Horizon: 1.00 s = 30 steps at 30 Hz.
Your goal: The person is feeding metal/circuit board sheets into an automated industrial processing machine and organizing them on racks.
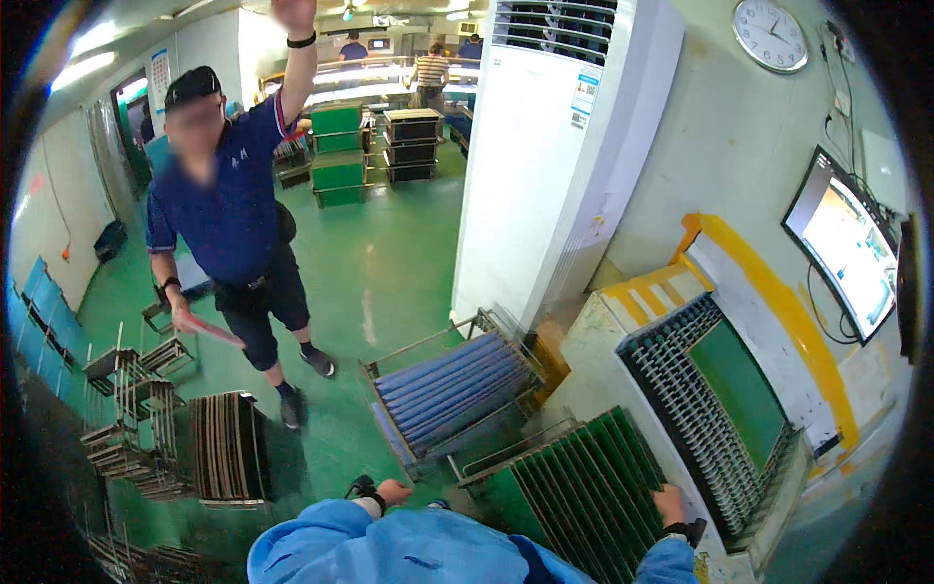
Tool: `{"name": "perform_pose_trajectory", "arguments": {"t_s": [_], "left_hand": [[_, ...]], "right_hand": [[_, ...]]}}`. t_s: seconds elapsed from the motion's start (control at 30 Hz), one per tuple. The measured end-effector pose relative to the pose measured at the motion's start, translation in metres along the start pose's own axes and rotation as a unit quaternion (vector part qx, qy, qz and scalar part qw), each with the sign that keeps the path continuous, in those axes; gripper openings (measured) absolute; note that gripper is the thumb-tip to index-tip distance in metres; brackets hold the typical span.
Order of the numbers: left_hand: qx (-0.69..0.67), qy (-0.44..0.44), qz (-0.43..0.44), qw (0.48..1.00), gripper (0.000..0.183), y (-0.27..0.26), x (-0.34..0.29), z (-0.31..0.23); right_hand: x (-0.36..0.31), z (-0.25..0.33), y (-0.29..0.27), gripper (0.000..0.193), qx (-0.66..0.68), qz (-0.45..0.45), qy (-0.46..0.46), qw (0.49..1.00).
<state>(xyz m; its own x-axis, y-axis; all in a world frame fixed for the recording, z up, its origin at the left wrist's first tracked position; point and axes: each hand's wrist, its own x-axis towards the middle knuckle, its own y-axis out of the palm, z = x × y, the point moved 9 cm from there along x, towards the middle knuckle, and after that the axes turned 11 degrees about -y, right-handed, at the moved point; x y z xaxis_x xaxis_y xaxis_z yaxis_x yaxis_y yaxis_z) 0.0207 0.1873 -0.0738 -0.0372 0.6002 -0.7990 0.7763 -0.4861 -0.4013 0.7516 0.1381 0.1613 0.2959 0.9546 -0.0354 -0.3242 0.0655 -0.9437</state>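
Observation:
My right hand (668, 504) is at the right edge of a rack of green circuit boards (584, 477); its fingers are curled at a board's edge. The boards stand on edge in a row, gaps between them. Loosely curled, my left hand (393, 492) hangs near a low metal frame, and I see nothing in it. Right of the rack, a green board (741, 389) lies flat on the rollers of a roller conveyor (671, 389). Blue rolled or padded bars (452, 389) fill a metal rack ahead of me.
A person (219, 214) in dark blue stands ahead left, one arm raised, a pink sheet (216, 329) in the lowered hand. Metal racks (136, 419) and brown boards (226, 448) stand at left. A tall white air conditioner (535, 165) rises ahead; a screen (844, 243) hangs at right.

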Motion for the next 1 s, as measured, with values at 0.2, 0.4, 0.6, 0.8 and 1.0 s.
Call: {"name": "perform_pose_trajectory", "arguments": {"t_s": [0.2,0.4,0.6,0.8,1.0], "left_hand": [[0.102,0.037,-0.05,0.993,0.034,-0.004,0.024,0.046],[0.109,0.234,-0.042,0.965,0.035,0.018,0.044,0.063],[0.059,-0.031,0.035,0.997,0.041,0.023,0.028,0.089],[0.065,-0.003,0.03,0.997,0.037,0.025,0.028,0.089],[0.043,-0.013,0.01,0.999,0.035,0.001,0.019,0.078]], "right_hand": [[-0.023,0.101,-0.046,0.029,-0.016,0.023,0.059,0.998],[-0.019,0.061,-0.028,0.027,-0.061,0.01,0.01,0.998],[-0.014,0.051,-0.019,0.029,-0.07,0.036,0.069,0.995],[-0.015,0.052,-0.018,0.032,-0.105,0.022,0.029,0.994],[-0.016,0.062,-0.055,0.041,-0.115,-0.041,-0.035,0.992]]}}
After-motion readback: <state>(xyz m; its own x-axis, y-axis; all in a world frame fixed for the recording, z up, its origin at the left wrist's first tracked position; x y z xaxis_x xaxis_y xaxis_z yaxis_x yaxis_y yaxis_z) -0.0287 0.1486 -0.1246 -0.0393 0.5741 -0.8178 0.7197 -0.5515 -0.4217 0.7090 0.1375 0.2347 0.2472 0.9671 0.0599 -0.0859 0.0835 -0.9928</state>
